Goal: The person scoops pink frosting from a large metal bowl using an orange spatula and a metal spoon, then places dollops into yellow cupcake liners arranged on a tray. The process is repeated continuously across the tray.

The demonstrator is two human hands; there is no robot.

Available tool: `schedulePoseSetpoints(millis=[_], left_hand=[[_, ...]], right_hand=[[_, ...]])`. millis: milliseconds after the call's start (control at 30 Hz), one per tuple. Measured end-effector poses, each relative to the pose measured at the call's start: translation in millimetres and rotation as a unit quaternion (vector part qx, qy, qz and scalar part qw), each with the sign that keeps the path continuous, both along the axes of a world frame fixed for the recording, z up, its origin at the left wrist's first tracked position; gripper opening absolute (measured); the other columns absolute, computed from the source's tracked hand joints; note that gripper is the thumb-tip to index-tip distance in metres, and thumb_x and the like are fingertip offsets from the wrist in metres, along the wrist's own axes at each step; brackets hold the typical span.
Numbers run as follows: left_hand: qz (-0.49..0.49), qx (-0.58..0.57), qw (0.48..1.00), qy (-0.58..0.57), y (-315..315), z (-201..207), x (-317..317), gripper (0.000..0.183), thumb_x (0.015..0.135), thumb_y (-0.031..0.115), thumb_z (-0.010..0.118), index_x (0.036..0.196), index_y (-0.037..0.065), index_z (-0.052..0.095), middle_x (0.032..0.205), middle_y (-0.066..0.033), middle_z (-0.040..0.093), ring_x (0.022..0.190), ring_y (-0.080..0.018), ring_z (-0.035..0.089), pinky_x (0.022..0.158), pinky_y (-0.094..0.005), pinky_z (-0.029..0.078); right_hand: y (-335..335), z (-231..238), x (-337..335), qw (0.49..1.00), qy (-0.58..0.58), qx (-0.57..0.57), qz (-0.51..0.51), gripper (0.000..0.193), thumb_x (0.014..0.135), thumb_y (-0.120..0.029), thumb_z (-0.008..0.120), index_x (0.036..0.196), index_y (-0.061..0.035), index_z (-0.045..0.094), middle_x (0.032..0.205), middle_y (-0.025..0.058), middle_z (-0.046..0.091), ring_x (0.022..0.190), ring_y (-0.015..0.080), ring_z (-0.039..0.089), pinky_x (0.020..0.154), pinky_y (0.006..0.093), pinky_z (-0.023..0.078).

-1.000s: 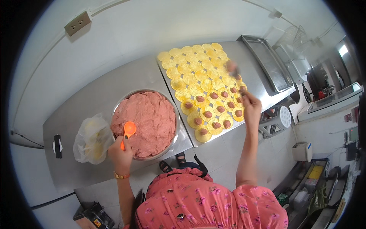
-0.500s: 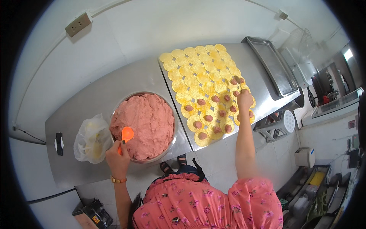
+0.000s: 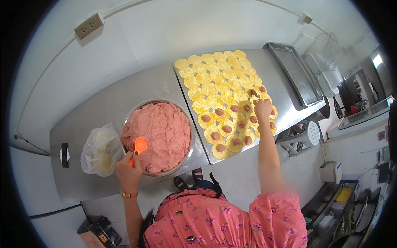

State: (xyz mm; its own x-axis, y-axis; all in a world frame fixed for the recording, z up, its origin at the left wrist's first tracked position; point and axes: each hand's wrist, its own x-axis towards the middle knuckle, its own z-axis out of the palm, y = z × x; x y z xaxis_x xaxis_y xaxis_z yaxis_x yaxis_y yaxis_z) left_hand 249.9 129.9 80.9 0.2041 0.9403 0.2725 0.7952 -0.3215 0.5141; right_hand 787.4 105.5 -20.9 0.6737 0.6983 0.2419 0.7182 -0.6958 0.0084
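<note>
My left hand (image 3: 129,168) is closed round the handle of an orange measuring spoon (image 3: 140,144). The spoon's bowl sits over pink ground meat (image 3: 159,134) heaped in a round metal bowl (image 3: 192,142). To the right, rows of thin round yellow wrappers (image 3: 221,86) cover part of the metal table. Several nearer wrappers carry a small dab of meat (image 3: 227,129). My right hand (image 3: 263,110) is at the right side of the rows, fingers pinched together at another dab of meat (image 3: 255,100). The fingertips partly cover that dab.
A crumpled clear plastic bag (image 3: 101,151) lies left of the bowl, with a small black object (image 3: 64,155) farther left. An empty metal tray (image 3: 294,74) rests at the table's right end. A grey stool (image 3: 304,134) stands beyond the table's near right edge.
My right hand has shifted slightly left. The dabs of meat just beyond it, close together before, now lie farther apart. My left hand and the spoon have hardly moved.
</note>
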Motion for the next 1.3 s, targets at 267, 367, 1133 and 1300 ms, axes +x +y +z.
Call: schedulePoseSetpoints(millis=[267, 367, 1133, 1300], left_hand=[[0.02, 0.004, 1.0, 0.016, -9.3, 2.3, -55.7, 0.014, 0.085, 0.013, 0.058, 0.074, 0.004, 0.056, 0.059, -0.0191, 0.052, 0.056, -0.0396, 0.054, 0.048, -0.0419, 0.039], [0.006, 0.002, 1.0, 0.024, -6.0, 1.3, -95.8, 0.013, 0.084, 0.014, 0.058, 0.075, 0.005, 0.057, 0.06, -0.0194, 0.053, 0.057, -0.0399, 0.054, 0.049, -0.0431, 0.039], [0.017, -0.065, 0.998, -0.02, 2.8, -42.3, -427.1, 0.019, 0.08, 0.021, 0.061, 0.071, 0.005, 0.062, 0.061, -0.0171, 0.059, 0.058, -0.0374, 0.058, 0.051, -0.0441, 0.045], [0.025, -0.112, 0.993, -0.008, 10.5, -42.8, -403.1, 0.02, 0.08, 0.021, 0.059, 0.071, 0.003, 0.063, 0.062, -0.0195, 0.059, 0.061, -0.0392, 0.059, 0.056, -0.0462, 0.047]], right_hand=[[15.8, -2.8, -51.2, 0.995, 0.021, 0.094, -0.015, 0.024, 0.084, -0.024, 0.06, 0.09, -0.0021, 0.068, 0.068, 0.0125, 0.063, 0.068, 0.0294, 0.064, 0.059, 0.0431, 0.049], [21.0, 25.3, -103.7, 0.875, 0.348, 0.336, 0.029, 0.021, 0.088, -0.016, 0.057, 0.1, -0.0015, 0.067, 0.065, 0.0039, 0.057, 0.06, 0.0188, 0.058, 0.054, 0.0336, 0.046], [35.4, 115.1, -654.5, 0.803, -0.075, -0.032, 0.59, 0.038, 0.072, -0.006, 0.056, 0.109, -0.0092, 0.062, 0.074, 0.004, 0.055, 0.068, 0.0196, 0.059, 0.053, 0.0327, 0.048], [15.9, 82.3, -693.3, 0.851, -0.032, -0.05, 0.522, 0.036, 0.073, -0.008, 0.056, 0.108, -0.0027, 0.057, 0.078, 0.0094, 0.058, 0.067, 0.0229, 0.063, 0.052, 0.0347, 0.051]])
